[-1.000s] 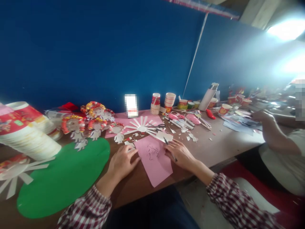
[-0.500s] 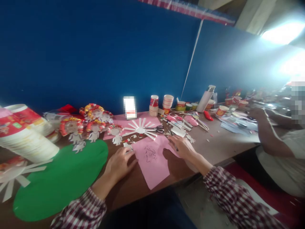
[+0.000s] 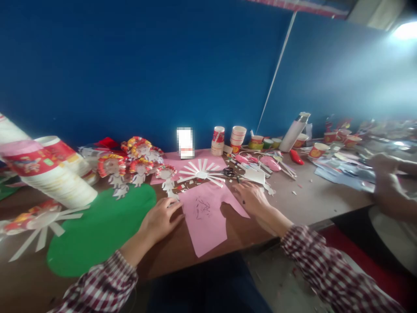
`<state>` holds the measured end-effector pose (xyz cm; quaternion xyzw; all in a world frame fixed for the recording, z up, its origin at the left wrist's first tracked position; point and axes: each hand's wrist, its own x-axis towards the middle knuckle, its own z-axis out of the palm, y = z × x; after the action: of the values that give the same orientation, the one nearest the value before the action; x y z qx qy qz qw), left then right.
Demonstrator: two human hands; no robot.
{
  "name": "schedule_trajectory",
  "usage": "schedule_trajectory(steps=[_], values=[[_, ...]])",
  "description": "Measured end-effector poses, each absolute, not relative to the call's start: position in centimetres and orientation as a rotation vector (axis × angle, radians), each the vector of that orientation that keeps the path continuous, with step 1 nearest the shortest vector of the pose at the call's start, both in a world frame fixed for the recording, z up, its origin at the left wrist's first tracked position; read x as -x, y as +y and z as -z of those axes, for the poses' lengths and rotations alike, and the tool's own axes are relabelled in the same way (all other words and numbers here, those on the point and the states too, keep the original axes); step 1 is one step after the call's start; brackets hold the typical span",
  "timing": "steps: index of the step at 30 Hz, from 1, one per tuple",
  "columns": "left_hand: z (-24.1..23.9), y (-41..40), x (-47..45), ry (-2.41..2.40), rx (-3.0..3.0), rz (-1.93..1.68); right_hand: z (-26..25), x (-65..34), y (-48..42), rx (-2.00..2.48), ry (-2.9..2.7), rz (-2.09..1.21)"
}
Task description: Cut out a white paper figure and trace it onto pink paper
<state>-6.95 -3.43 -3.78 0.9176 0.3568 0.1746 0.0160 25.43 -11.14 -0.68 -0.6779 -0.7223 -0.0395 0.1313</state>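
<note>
My left hand (image 3: 159, 219) lies open on the brown table (image 3: 312, 200), fingertips touching the left edge of a pink paper sheet (image 3: 208, 226). The sheet bears a small dark sketch (image 3: 202, 208). My right hand (image 3: 252, 196) hovers over the sheet's upper right corner, fingers curled; a dark tip under it looks like the pen it holds. Just beyond that hand lie a white paper cut-out (image 3: 254, 176) and black-handled scissors (image 3: 228, 172). A white sunburst cut-out (image 3: 202, 174) sits on another pink sheet behind.
A green paper oval (image 3: 100, 230) lies left of my left hand. Toppled stacks of paper cups (image 3: 52, 176) and several paper dolls (image 3: 137, 161) fill the left. Upright cups (image 3: 239, 134), a white flask (image 3: 295, 130) and scraps stand farther back. Another person's hand (image 3: 386, 174) works at the right.
My right hand has lifted off the sketch and moved up and right, toward the scissors. The left hand stayed at the sheet's edge. The view swung slightly left.
</note>
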Motion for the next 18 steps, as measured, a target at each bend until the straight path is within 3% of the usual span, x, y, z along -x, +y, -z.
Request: schedule_trajectory(steps=[5,18], values=[[4.0,-3.3,7.4,1.086,-2.861,-0.57,1.9,-20.5,-14.1,1.478,-2.452,-0.07],[3.2,-3.4,10.3,0.994,-2.938,-0.59,2.8,-19.5,-14.6,1.486,-2.389,-0.101]])
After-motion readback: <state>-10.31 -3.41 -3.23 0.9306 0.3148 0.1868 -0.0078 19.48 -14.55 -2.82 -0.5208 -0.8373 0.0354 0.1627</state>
